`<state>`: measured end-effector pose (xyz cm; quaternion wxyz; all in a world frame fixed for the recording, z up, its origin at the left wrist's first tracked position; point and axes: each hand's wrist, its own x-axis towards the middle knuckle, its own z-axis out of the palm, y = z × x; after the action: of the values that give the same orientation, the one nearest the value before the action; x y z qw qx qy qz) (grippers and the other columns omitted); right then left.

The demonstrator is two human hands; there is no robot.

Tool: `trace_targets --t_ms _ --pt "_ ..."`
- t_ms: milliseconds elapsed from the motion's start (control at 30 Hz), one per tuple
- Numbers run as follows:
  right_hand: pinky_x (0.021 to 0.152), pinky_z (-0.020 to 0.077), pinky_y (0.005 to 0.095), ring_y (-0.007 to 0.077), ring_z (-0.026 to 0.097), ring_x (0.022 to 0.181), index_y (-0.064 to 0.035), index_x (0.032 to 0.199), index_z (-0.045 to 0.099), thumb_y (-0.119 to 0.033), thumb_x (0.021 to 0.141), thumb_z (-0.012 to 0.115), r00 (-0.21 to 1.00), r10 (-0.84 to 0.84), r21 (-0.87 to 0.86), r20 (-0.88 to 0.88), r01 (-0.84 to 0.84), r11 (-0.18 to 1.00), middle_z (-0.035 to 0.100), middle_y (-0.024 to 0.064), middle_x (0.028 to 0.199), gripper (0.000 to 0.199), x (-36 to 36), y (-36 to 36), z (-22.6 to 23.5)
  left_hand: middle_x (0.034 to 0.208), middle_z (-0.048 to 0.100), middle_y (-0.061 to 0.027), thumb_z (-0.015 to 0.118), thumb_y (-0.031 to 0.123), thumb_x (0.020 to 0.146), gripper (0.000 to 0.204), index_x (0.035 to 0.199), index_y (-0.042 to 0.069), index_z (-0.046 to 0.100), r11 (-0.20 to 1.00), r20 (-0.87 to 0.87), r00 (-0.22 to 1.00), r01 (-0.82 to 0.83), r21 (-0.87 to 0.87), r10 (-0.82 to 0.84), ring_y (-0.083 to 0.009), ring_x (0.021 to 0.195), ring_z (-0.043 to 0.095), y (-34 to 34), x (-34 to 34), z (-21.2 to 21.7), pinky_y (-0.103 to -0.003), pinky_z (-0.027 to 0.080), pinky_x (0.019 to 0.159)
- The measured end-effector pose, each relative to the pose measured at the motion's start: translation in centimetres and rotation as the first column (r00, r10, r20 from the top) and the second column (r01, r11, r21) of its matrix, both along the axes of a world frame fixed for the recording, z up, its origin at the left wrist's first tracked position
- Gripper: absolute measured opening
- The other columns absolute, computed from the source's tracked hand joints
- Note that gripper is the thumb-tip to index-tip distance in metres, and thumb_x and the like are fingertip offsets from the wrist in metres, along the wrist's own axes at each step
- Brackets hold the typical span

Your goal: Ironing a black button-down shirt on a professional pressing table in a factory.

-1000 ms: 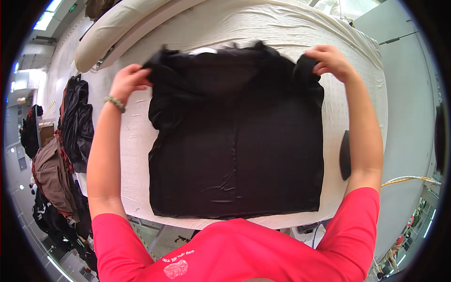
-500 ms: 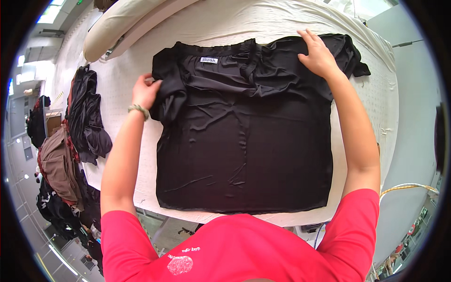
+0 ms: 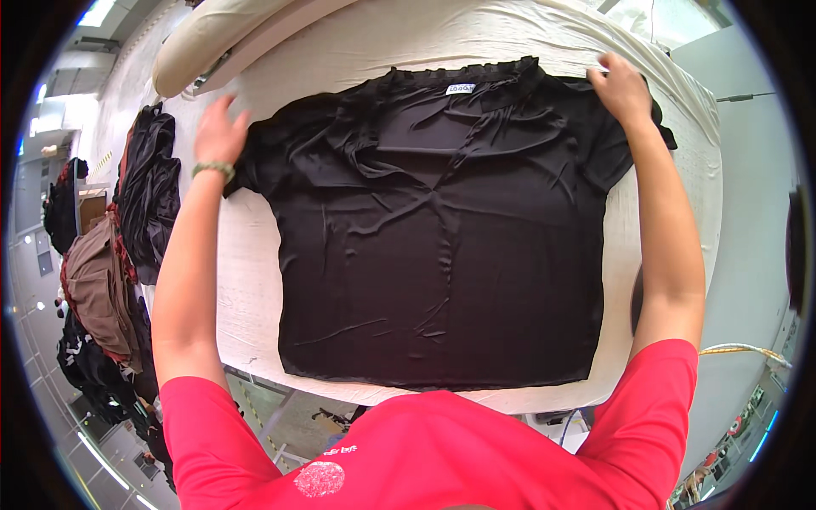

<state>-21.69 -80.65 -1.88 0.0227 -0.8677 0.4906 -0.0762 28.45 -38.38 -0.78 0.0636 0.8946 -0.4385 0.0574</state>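
A black short-sleeved blouse (image 3: 442,280) lies spread on the padded white table (image 3: 242,280), its hem toward me. Its ruffled collar is at the far side, with a small white label (image 3: 460,88) inside the open V neckline. My left hand (image 3: 219,134) is beside the end of the left sleeve (image 3: 276,157), thumb and fingers apart and slightly blurred. At the far right, my right hand (image 3: 623,92) is over the right sleeve (image 3: 605,149), its thumb apart from its fingers; some of those fingertips are hard to make out.
Dark garments (image 3: 144,187) hang over the table's left edge, with a brown garment (image 3: 100,280) and more clothes beyond. A padded pressing arm (image 3: 217,42) extends over the far left of the table. A pale cable (image 3: 744,348) is at the right.
The blouse's left sleeve has unfolded outward to the left, and the collar has shifted right and lies wider. My left hand has moved left and away; my right hand has moved right.
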Motion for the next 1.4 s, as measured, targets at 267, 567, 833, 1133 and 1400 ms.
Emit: trace_targets --t_ms 267,567,833,1133,1400 --pt "0.096 0.0511 0.0484 0.0418 0.064 0.114 -0.0044 0.117 0.060 -0.034 0.091 0.073 0.938 0.347 -0.011 0.021 -0.347 0.938 0.070 0.0194 0.118 0.042 4.3 7.1 -2.4 0.132 0.065 -0.0189 0.080 0.038 0.079 0.066 0.133 0.005 0.062 0.949 -0.479 0.868 0.249 0.195 -0.129 -0.0390 0.122 0.061 -16.3 -14.8 -1.0 -0.043 0.048 0.105" --pt "0.082 0.0553 0.0488 0.0426 0.069 0.097 -0.0092 0.115 0.059 -0.025 0.098 0.063 0.953 0.103 -0.075 0.285 -0.085 0.993 0.072 0.0220 0.098 0.023 6.3 5.2 -1.3 0.091 0.075 -0.0142 0.079 0.028 0.079 0.043 0.115 0.006 0.072 0.927 -0.230 0.970 -0.016 -0.374 -0.077 -0.0367 0.092 0.071 -19.2 -11.7 -3.5 -0.041 0.054 0.082" --pt "0.085 0.0557 0.0474 0.0408 0.070 0.094 -0.0057 0.127 0.061 -0.035 0.094 0.069 0.934 0.087 -0.020 0.346 -0.086 0.996 0.072 0.0233 0.092 0.045 6.2 1.8 -5.0 0.095 0.074 -0.0169 0.080 0.037 0.084 0.045 0.110 0.002 0.069 0.976 -0.409 0.886 0.195 -0.097 -0.218 -0.0323 0.087 0.070 -23.2 -10.7 -4.7 -0.038 0.053 0.084" --pt "0.088 0.0563 0.0452 0.0394 0.072 0.100 0.0044 0.099 0.073 -0.032 0.076 0.073 0.981 0.192 0.450 0.010 -0.176 0.875 0.074 0.0243 0.100 0.043 10.3 5.2 0.0 0.092 0.076 -0.0134 0.087 0.037 0.074 0.055 0.113 0.002 0.073 0.922 -0.833 0.499 0.387 -0.034 -0.240 -0.0279 0.089 0.071 -19.9 -10.9 -0.3 -0.035 0.054 0.085" --pt "0.097 0.0528 0.0451 0.0362 0.068 0.110 0.0023 0.116 0.069 -0.025 0.078 0.076 0.979 0.202 0.353 0.013 -0.194 0.915 0.071 0.0226 0.116 0.047 8.1 4.6 0.3 0.094 0.073 -0.0137 0.079 0.024 0.083 0.033 0.106 0.001 0.071 0.908 -0.481 0.784 0.413 -0.066 -0.392 -0.0269 0.087 0.067 -20.1 -12.0 -1.7 -0.037 0.052 0.085"
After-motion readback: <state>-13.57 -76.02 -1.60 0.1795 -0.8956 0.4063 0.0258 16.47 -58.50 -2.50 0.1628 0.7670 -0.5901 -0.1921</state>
